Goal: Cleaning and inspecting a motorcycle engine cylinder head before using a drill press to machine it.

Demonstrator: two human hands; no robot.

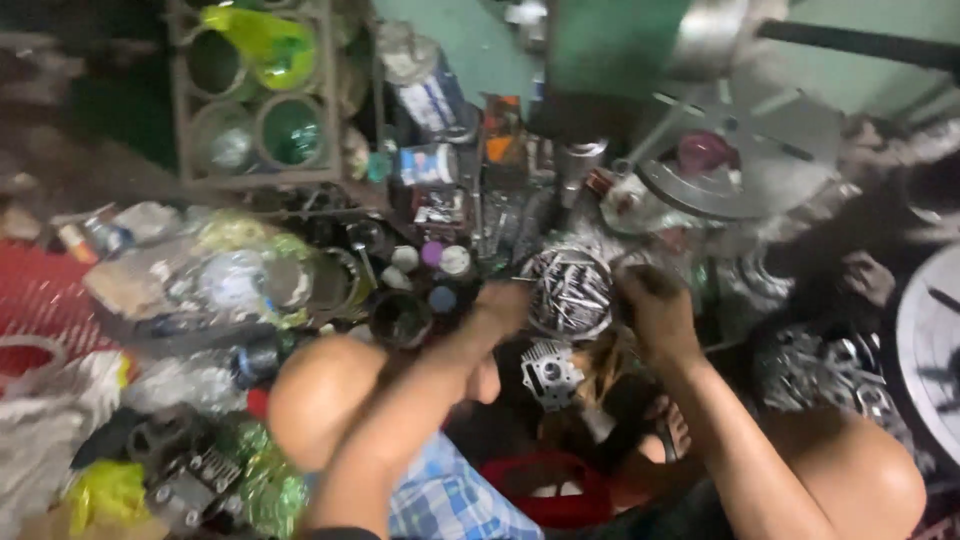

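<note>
A grey round machine plate (745, 150) fills the upper right of the frame, with a white disc (930, 345) at the right edge. In the upper left stands a metal rack (255, 95) of green-lined round holes. A red mat (45, 295) and crumpled plastic bags (215, 275) lie at the left. At the centre sits a round tin of nails and bolts (568, 290), with a finned metal engine cylinder (550, 372) just below it. The left hand (500, 305) touches the tin's left rim and the right hand (650, 305) is at its right rim; blur hides whether the fingers of either are spread or pinching anything. Small paint pots (440, 260) stand left of the tin, near a dark open can (402, 318).
</note>
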